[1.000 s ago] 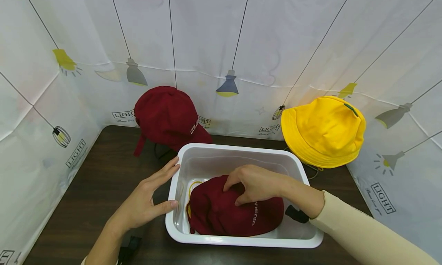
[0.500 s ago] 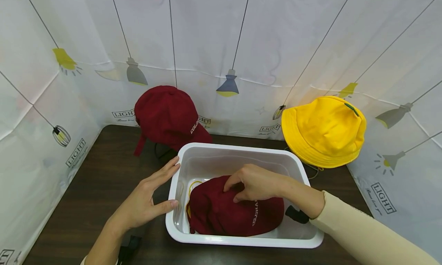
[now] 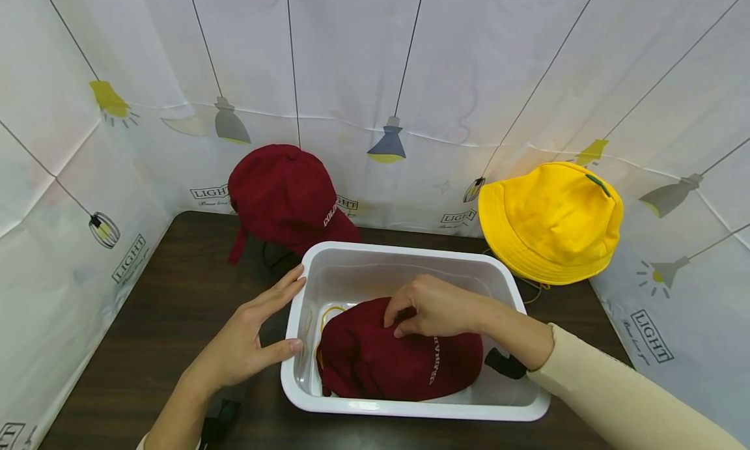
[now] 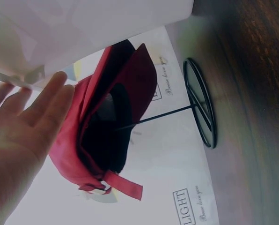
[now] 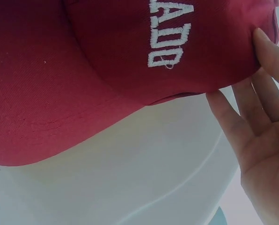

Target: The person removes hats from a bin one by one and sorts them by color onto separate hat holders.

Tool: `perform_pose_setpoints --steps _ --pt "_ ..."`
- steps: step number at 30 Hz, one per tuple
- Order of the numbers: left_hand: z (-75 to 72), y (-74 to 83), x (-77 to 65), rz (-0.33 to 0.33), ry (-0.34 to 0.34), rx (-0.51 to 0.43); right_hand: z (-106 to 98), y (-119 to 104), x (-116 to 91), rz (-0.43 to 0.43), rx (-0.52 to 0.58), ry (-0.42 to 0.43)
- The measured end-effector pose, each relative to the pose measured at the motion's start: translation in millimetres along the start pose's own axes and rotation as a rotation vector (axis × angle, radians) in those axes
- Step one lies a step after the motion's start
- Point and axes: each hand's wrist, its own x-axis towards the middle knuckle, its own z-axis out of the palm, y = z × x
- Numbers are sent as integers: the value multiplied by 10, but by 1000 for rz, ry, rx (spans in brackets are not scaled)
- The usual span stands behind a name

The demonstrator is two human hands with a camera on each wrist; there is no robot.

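Observation:
A white plastic bin [image 3: 342,407] stands on the dark table, with a dark red baseball cap [image 3: 375,359] inside, its visor toward the right. My right hand [image 3: 442,307] reaches into the bin and pinches the cap's crown. In the right wrist view the thumb [image 5: 270,54] lies on the cloth and the other fingers go behind its edge. White letters show on the cap's front. My left hand [image 3: 252,336] rests with spread, straight fingers against the bin's left rim. Part of something yellow with a cord [image 3: 329,312] shows beside the cap; the rest is hidden.
Behind the bin at left, another dark red cap [image 3: 281,193] hangs on a black wire stand [image 4: 199,105]. A yellow bucket hat [image 3: 551,222] is raised at the back right. A lamp-print curtain [image 3: 340,66] encloses the dark wooden table [image 3: 146,346].
My right hand has risen slightly, and the cap in the bin has shifted a little with it. The left hand has stayed at the rim.

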Motion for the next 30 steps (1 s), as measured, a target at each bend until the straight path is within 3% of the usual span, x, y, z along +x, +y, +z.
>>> perform_pose_setpoints --steps 30 --pt "8 -21 -3 -6 4 -12 -273 -119 -89 30 79 78"
